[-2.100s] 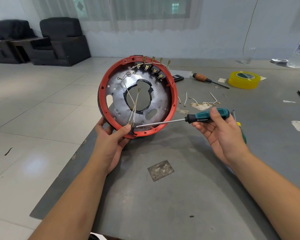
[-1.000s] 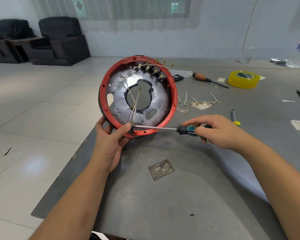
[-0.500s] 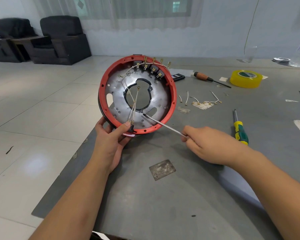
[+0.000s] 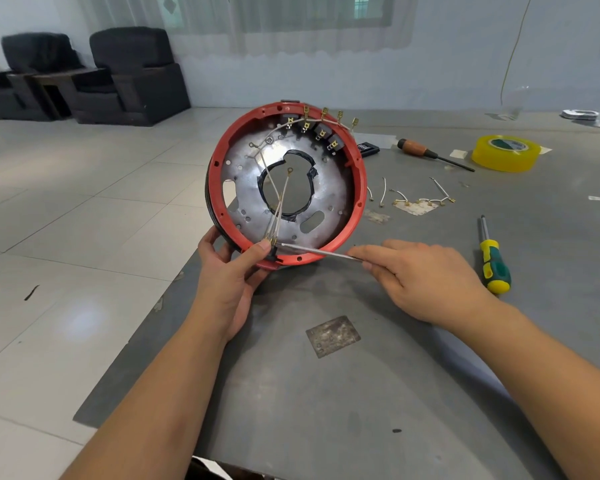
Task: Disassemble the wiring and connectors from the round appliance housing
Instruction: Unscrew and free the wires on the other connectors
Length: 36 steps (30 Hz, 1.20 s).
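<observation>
We find the round red-rimmed housing with its metal plate [image 4: 288, 188] tilted on edge near the grey counter's [image 4: 326, 393] left edge. Left hand [image 4: 227, 282] fingers grip its lower rim, thumb pinning thin wires [image 4: 274, 216]. Right hand [image 4: 426, 280] fingers close on a slim metal screwdriver shaft [image 4: 312, 251] (handle hidden), tip at those wire terminals.

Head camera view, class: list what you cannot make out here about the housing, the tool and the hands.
- Screwdriver handle: hidden inside the right hand.
- Connector at the tool tip: covered by the left hand thumb.
- Round housing outer face: turned away from the camera.
- Brass terminals on the top rim: too small to read.
</observation>
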### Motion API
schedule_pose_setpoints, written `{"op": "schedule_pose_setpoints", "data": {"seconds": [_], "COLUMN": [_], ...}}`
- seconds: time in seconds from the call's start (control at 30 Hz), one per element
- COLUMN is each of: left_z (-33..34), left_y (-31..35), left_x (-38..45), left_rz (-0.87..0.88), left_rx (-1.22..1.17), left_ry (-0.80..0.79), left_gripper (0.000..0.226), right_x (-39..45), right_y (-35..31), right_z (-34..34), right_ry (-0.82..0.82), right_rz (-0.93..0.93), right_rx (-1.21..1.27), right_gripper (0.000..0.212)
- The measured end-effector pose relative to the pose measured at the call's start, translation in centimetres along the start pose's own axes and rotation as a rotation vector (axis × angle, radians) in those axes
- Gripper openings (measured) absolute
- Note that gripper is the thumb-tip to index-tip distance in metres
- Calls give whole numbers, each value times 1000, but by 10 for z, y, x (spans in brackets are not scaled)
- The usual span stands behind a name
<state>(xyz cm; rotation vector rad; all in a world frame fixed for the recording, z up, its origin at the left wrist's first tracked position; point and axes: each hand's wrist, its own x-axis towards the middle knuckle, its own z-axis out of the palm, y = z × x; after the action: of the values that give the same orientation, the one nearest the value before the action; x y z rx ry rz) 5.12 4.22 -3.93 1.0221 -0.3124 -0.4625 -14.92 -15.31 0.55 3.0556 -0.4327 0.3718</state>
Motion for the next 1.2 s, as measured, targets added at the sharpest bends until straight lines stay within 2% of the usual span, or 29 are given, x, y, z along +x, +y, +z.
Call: {"op": "schedule_pose_setpoints", "data": {"seconds": [0.2,0.47,0.6,0.8,1.2], "left_z": [0,1,1,3,4], "left_y": [1,2,1,3,3], "left_x": [-1,-3,-4,-5,-8], "left_rz": [1,-7,-7,-11,4], "left_rx": [-3,-12,-2,6,14], "left_ry": [3,2,-6,6,37], "left_gripper": [80,79,74,77,67], "right_x": [-1,-1,-2,-5,-16], "right_y": [-2,-3,-4,-10,-29], "right_z": [2,3,3,10,21], "right_ry": [-25,-27,-35,3,65], "right_rz": [-16,-5,5,22,76], "right_rx": [-12,-1,-1,19,-4], "right_gripper": [52,46,53,42,37]}}
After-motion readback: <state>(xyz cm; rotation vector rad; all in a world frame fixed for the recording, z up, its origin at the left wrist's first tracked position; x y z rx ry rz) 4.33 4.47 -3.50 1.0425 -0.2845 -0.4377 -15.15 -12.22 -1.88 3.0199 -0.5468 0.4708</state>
